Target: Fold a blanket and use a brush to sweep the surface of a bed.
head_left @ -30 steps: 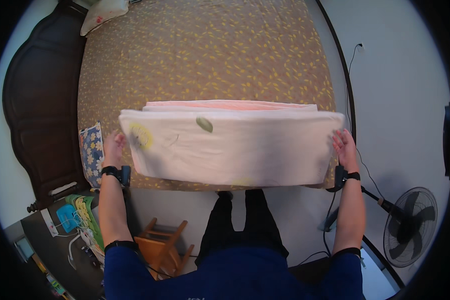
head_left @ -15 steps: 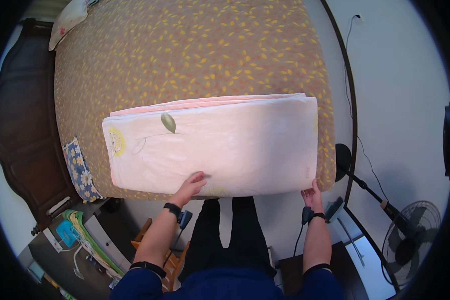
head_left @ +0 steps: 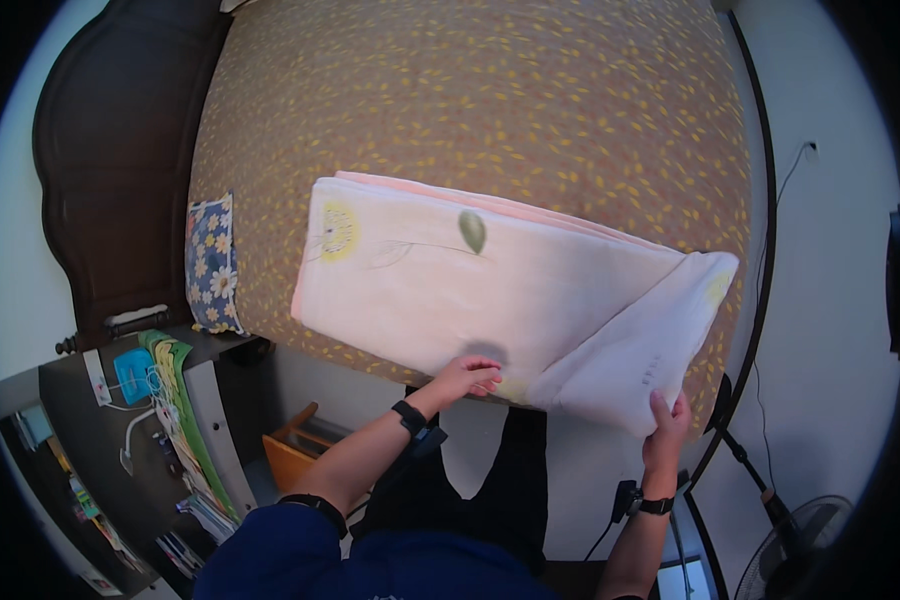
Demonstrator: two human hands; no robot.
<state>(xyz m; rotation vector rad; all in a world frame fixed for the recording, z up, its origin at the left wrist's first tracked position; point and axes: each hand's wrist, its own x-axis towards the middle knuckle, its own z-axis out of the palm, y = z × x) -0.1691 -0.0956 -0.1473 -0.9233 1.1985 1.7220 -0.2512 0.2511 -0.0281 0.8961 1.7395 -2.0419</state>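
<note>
1 folded pink-and-white quilt lies, in the head view, along the near edge of the patterned bed, its right end drawn up into a slanting fold. The right hand is clamped on the near right corner, thumb on top. The left hand is over the near edge with its fingers loosely bent and slightly apart; it seems to grip nothing, and whether it touches the cloth I cannot tell.

That uneven hold looks like the main risk: with only 1 corner pinched, a pull could swing the whole quilt askew or drag its near edge off the bed. The layers could also part — the pink edge already shows past the white along the far side — if the pinch catches only the top sheet. A slack grip could let the corner drop and leave the slanting crease in place. A smaller worry is the black cable by the right wrist device, which could snag during a wide sweep — the fan stands near that side.
</note>
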